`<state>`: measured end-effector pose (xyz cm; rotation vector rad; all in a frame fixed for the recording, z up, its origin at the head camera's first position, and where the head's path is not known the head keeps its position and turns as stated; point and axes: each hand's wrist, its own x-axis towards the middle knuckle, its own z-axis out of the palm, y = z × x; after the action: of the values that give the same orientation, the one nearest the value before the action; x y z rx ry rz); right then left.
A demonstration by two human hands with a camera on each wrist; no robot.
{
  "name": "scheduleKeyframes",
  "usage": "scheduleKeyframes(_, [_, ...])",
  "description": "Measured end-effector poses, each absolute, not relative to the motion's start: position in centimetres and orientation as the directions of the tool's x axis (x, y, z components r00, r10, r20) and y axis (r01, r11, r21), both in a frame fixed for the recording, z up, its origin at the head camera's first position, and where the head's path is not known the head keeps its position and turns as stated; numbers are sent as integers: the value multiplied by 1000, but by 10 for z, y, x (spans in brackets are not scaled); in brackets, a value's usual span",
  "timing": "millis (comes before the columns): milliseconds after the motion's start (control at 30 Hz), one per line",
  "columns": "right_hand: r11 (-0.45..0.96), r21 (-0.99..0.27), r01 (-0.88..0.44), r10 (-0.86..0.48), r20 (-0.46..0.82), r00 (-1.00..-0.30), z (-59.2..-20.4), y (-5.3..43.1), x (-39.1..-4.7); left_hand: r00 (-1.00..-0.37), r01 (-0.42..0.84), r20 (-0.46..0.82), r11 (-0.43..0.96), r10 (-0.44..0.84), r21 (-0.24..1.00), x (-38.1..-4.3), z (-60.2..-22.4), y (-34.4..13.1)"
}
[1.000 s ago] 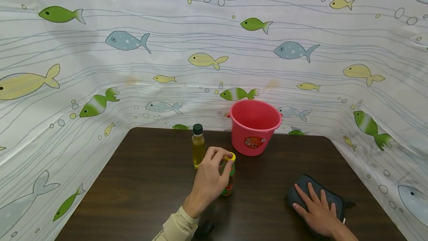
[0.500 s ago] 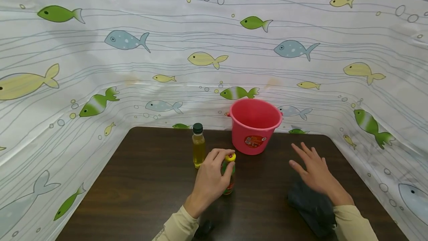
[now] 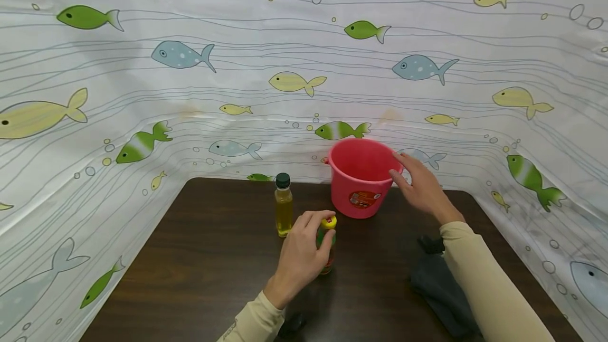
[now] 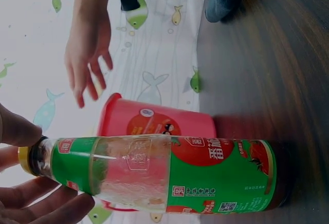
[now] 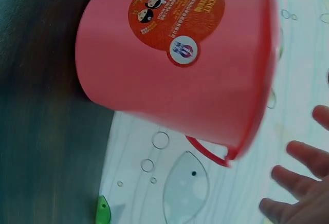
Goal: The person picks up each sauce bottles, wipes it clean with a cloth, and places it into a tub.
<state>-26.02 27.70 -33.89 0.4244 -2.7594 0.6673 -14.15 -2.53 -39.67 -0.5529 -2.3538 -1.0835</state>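
Note:
In the head view my left hand (image 3: pixel 301 255) holds a glass ketchup bottle (image 4: pixel 139 175) by the neck, just under its yellow cap (image 3: pixel 329 222). That bottle stands upright, and its green label with a tomato picture faces the left wrist camera. My right hand (image 3: pixel 420 189) reaches over to the right side of a pink bucket (image 3: pixel 353 199), fingers spread, fingertips right at the rim in the head view. From the right wrist, the bucket's side with a red sticker (image 5: pixel 177 16) and part of its handle (image 5: pixel 205 152) show, with the straight fingers apart from the rim.
A bottle of yellow oil (image 3: pixel 284 212) with a dark green cap stands left of the ketchup bottle. A dark grey padded pouch (image 3: pixel 437 289) lies under the right forearm. Fish-printed sheeting (image 3: pixel 237 78) encloses the dark wooden table (image 3: pixel 190 268) behind and at the sides.
My right hand has lifted off the dark pouch and moved forward and left to the bucket's rim. My left hand stays at the ketchup bottle's neck.

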Motion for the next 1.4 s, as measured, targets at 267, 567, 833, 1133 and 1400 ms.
scheduleKeyframes(267, [808,-490,-327,-136,386,-913,-361,263,-289,-808,525,571,617,146,586,-141,-400,-24])
scheduleKeyframes(567, [733,-581,-354,-51,472,-880,-394,255,-303,-811,521,568,613,139,594,-140,-403,-25])
scheduleKeyframes(833, [675,-659,-330,57,493,-868,-406,251,-303,-780,563,606,601,159,568,-144,-405,-27])
scheduleKeyframes(1133, [654,-682,-327,78,491,-867,-408,253,-305,-780,605,590,490,207,628,-154,-397,-34])
scheduleKeyframes(1400, [638,-696,-329,94,495,-864,-408,251,-302,-757,636,606,490,244,596,-163,-376,-42])
